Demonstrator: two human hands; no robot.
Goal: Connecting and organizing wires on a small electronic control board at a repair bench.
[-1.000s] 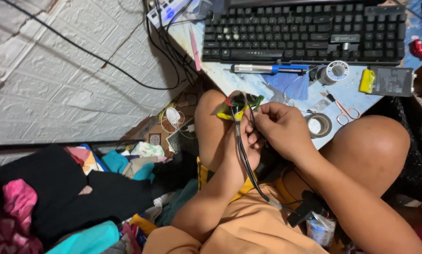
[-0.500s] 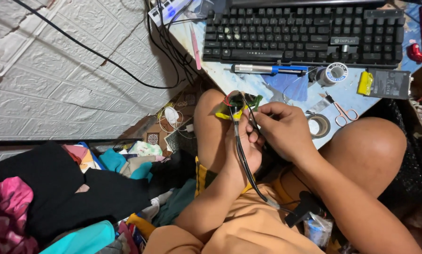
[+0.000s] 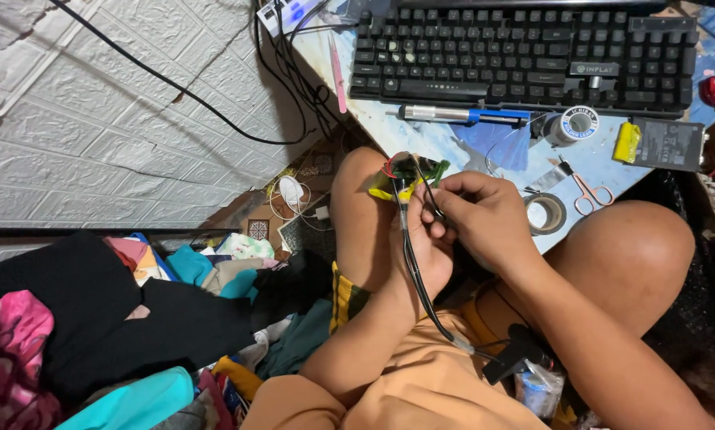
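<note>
My left hand (image 3: pixel 421 251) grips a small electronic part (image 3: pixel 409 173) with green, yellow and red pieces, held above my knee. A black cable (image 3: pixel 418 287) runs from that part down along my left wrist to a plug near my lap. My right hand (image 3: pixel 485 219) rests against the left one, its fingertips pinching thin wires just right of the part. Both hands hover in front of the low table's near edge (image 3: pixel 453 147).
On the table lie a black keyboard (image 3: pixel 525 56), a blue-handled soldering tool (image 3: pixel 465 116), a solder spool (image 3: pixel 576 123), small scissors (image 3: pixel 588 191), a tape roll (image 3: pixel 547 213) and a yellow-black box (image 3: pixel 664 143). Cables hang at the table's left. A clothes pile (image 3: pixel 119 334) fills the floor at left.
My hands and the part stay nearly in place; my right fingers have shifted slightly on the wires. The view has drifted a little.
</note>
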